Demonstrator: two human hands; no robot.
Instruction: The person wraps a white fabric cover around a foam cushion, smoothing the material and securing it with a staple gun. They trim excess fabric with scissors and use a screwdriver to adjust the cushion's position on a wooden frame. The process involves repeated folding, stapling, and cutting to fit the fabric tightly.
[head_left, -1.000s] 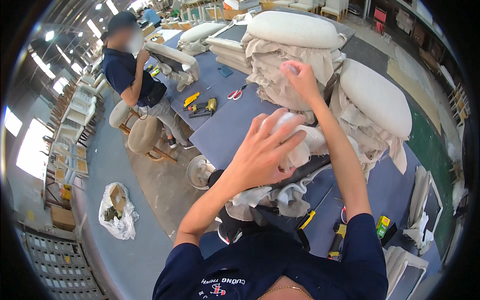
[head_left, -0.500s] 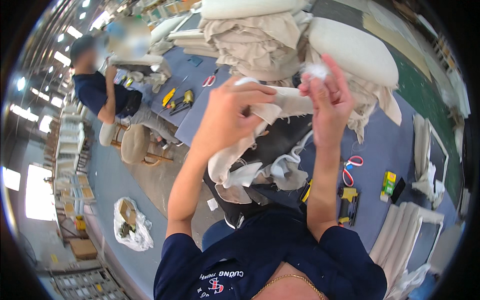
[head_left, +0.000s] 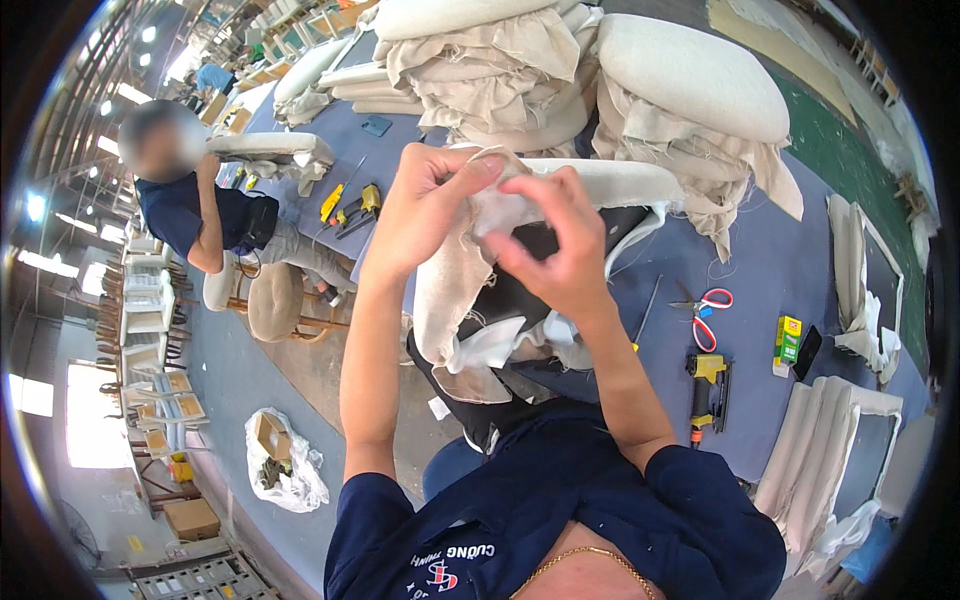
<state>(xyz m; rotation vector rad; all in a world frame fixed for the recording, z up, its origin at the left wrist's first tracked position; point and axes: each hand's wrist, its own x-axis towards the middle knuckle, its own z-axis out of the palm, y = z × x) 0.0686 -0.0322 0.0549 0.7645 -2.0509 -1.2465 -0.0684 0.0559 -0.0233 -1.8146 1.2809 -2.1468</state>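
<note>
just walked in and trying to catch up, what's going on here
Someone in a navy shirt is handling a beige upholstered piece at a blue-grey table. The left hand grips its upper corner, while the right hand is half open beside the white padding there; whether it grips any is unclear. Red-handled scissors and a yellow-and-black power tool lie to the right. Padded cushions are stacked beyond, and a co-worker stands off to the left.
</note>
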